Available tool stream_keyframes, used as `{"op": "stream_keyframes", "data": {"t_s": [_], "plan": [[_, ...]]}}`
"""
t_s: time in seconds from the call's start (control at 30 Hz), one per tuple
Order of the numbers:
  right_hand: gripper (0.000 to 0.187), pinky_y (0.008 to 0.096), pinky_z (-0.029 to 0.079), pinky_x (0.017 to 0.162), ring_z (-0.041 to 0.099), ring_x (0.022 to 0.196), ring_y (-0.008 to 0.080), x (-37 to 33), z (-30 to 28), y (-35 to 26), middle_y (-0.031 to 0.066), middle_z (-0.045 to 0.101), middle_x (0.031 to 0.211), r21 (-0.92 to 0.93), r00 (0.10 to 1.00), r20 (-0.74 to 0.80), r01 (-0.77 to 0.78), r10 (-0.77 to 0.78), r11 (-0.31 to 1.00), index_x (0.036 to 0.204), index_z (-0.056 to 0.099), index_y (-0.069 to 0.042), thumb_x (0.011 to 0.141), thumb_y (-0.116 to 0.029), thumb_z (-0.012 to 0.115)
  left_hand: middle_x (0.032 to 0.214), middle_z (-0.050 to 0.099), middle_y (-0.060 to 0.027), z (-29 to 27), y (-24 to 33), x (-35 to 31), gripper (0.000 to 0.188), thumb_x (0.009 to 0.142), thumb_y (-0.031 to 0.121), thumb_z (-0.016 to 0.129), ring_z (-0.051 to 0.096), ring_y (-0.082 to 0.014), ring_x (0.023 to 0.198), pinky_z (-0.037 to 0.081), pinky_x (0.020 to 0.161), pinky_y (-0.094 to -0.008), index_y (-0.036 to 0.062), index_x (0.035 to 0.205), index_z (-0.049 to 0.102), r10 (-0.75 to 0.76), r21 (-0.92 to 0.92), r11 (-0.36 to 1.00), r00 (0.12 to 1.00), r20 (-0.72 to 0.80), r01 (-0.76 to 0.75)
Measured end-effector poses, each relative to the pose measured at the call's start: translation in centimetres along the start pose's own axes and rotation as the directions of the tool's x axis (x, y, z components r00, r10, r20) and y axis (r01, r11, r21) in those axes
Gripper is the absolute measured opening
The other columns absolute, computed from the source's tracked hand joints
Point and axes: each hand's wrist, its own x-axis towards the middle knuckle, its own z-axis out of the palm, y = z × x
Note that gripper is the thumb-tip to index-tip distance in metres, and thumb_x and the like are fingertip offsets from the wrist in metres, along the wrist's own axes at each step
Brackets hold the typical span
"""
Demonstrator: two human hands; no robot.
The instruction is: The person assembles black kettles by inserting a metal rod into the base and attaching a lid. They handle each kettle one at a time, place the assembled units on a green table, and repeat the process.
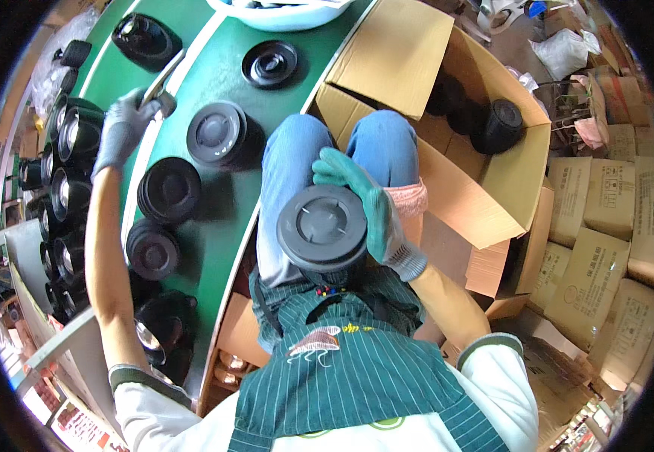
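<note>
A black round container with a grey-black ridged lid [322, 227] stands on my lap, lid up. My right hand [368, 203], in a grey and green coated glove, holds its right side, fingers long and curved past the far rim. Over the green work surface [214, 203] my left hand [127, 126], in a grey glove, is closed round a thin, stick-like tool [166, 74] pointing up and right; its exact kind is unclear. Close by on the surface are a black lidded container [218, 134] and a glossy black pot-shaped body [144, 41].
More black lidded pieces [169, 190] and a black disc [269, 63] lie on the green surface. Shiny black bodies [71, 192] crowd the left. A white basin [285, 16] stands at the far end. An open carton [485, 188] holding black containers is at my right, beside stacked cartons [590, 279].
</note>
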Motion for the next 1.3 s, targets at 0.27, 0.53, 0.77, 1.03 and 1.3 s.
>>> {"op": "stream_keyframes", "data": {"t_s": [0.27, 0.53, 0.77, 1.03, 1.3], "plan": [[0.105, 0.0444, 0.035, 0.123, 0.051, 0.141, 0.0319, -0.7, 1.6, -0.8, 0.0262, 0.048, 0.154, 0.023, 0.974, -0.176, -0.139, 0.141, 0.990, 0.163, 0.028, 0.001, 0.100, -0.082, 0.015, 0.086, 0.071, -0.0101, -4.7, 20.7, -15.7, 0.044, 0.093, 0.009, 0.069, 0.065, -0.0131, 0.074, 0.056, 0.074, -0.0344, -0.0028, 0.135, 0.064, 0.408, -0.563, 0.818, 0.808, 0.426, -0.116], [0.060, 0.0359, 0.062, 0.088, 0.077, 0.092, 0.0238, 4.5, -2.6, -2.5, 0.0157, 0.078, 0.100, 0.416, 0.956, -0.037, -0.251, 0.293, 0.874, 0.144, 0.055, 0.001, 0.110, -0.047, 0.048, 0.084, 0.068, -0.0250, -3.2, 24.5, -20.8, 0.055, 0.094, 0.034, 0.070, 0.072, -0.0411, 0.078, 0.057, 0.068, -0.0477, 0.0028, 0.137, 0.054, 0.380, -0.268, 0.913, 0.877, 0.293, -0.307], [0.048, 0.0384, 0.065, 0.074, 0.075, 0.075, 0.0227, 9.0, 0.0, 3.1, 0.0038, 0.071, 0.081, 0.625, 0.841, 0.499, -0.517, 0.210, 0.584, 0.147, 0.057, -0.004, 0.106, -0.028, 0.061, 0.099, 0.066, -0.0211, -3.0, 32.8, -23.9, 0.098, 0.085, 0.059, 0.076, 0.070, -0.0354, 0.081, 0.057, 0.067, -0.0434, -0.0015, 0.153, 0.041, 0.079, 0.151, 0.982, 0.973, 0.218, -0.113], [0.046, 0.0430, 0.065, 0.078, 0.076, 0.086, 0.0257, 13.3, 1.7, 7.1, 0.0078, 0.075, 0.086, 0.339, 0.503, 0.790, -0.835, 0.350, 0.433, 0.145, 0.056, -0.003, 0.104, -0.024, 0.063, 0.094, 0.067, -0.0156, -1.3, 35.0, -22.7, 0.107, 0.079, 0.076, 0.073, 0.071, -0.0275, 0.076, 0.057, 0.061, -0.0394, 0.0038, 0.154, 0.045, -0.077, 0.221, 0.974, 0.985, 0.152, 0.042], [0.052, 0.0408, 0.066, 0.080, 0.077, 0.084, 0.0238, 10.4, -1.4, 6.0, 0.0070, 0.076, 0.090, 0.447, 0.668, 0.672, -0.711, 0.321, 0.543, 0.152, 0.049, -0.004, 0.108, -0.028, 0.059, 0.109, 0.067, -0.0233, -1.1, 31.1, -23.5, 0.088, 0.085, 0.046, 0.079, 0.073, -0.0343, 0.085, 0.059, 0.071, -0.0408, 0.0023, 0.154, 0.045, 0.013, -0.182, 0.983, 0.991, 0.131, 0.011]]}}
